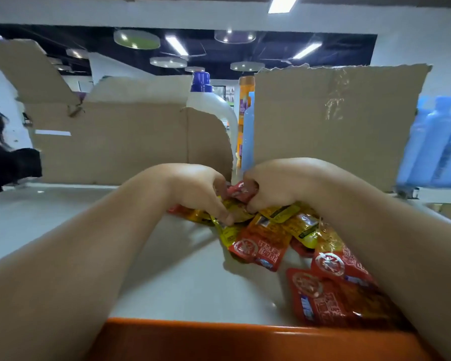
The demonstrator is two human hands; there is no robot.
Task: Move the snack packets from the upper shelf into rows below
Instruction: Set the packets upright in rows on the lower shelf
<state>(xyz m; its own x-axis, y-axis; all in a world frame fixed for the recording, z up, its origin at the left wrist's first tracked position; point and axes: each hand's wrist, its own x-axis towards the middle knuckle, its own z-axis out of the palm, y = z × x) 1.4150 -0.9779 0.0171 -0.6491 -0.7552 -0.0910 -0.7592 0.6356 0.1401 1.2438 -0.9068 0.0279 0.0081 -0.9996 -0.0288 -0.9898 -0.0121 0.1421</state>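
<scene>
Packets (268,241): red and yellow, loose heap on white shelf (63,217), right of centre | left hand (194,188): fingers curled, pinching yellow ones at heap's far end | right hand (279,186): clamped on red packet (241,190) | boxes (110,142): cardboard, open, behind heap

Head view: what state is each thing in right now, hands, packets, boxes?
Red and yellow snack packets, loose heap on white shelf.
Left hand, gripping packets in that heap.
Right hand, gripping a small red foil packet.
Brown cardboard boxes, flaps open.
</scene>
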